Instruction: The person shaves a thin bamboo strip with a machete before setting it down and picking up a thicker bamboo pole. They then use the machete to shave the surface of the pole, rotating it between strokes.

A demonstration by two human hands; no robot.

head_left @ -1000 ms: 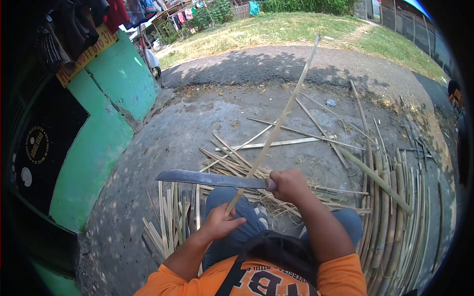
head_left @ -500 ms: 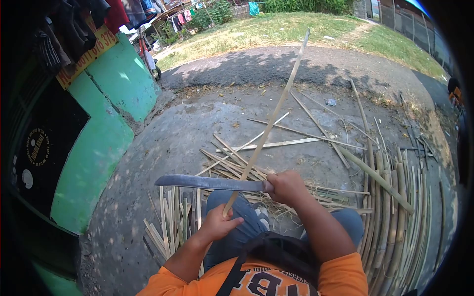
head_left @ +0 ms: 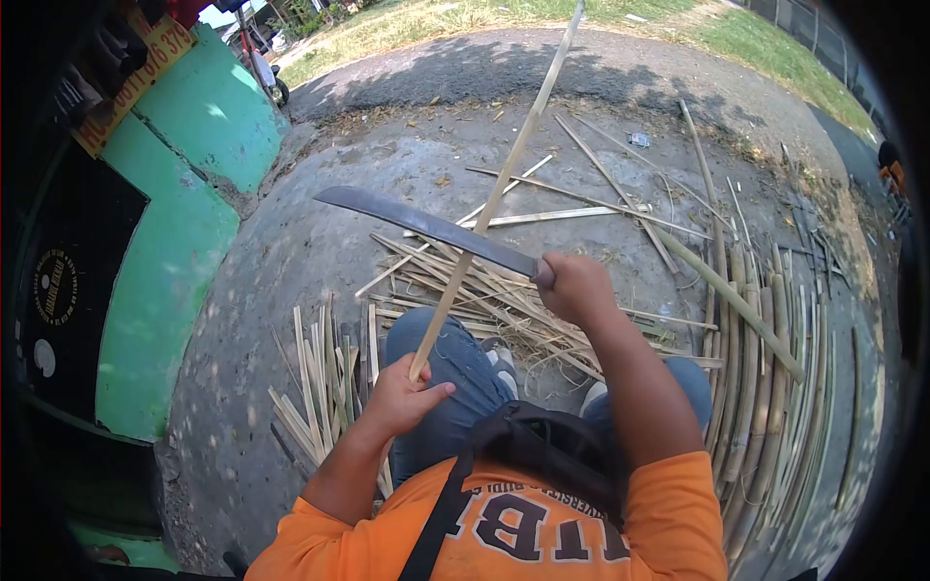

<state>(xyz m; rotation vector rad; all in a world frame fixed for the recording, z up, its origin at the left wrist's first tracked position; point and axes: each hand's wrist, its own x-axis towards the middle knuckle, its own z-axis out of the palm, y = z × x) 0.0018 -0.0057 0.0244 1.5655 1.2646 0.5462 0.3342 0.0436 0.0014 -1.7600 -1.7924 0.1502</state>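
My left hand (head_left: 402, 395) is closed around the lower end of a long bamboo strip (head_left: 496, 194), which slants up and away past the top edge of the view. My right hand (head_left: 574, 287) grips the handle of a machete (head_left: 426, 225). The blade points left and lies across the strip, above my left hand; whether it touches the strip cannot be made out. Beneath the blade, a heap of split strips (head_left: 484, 295) lies on the ground in front of my knees.
Upright-looking split strips (head_left: 325, 373) lie left of my knee. Bamboo poles (head_left: 751, 387) and thin strips lie on the right, with a thicker pole (head_left: 727, 290) slanting across them. Loose strips lie ahead. A green wall (head_left: 179, 242) stands at left. Part of a person (head_left: 893, 176) shows at far right.
My right hand and the machete have moved up along the strip, and the blade tip now tilts upward. My left hand still holds the strip. The view has tipped downward.
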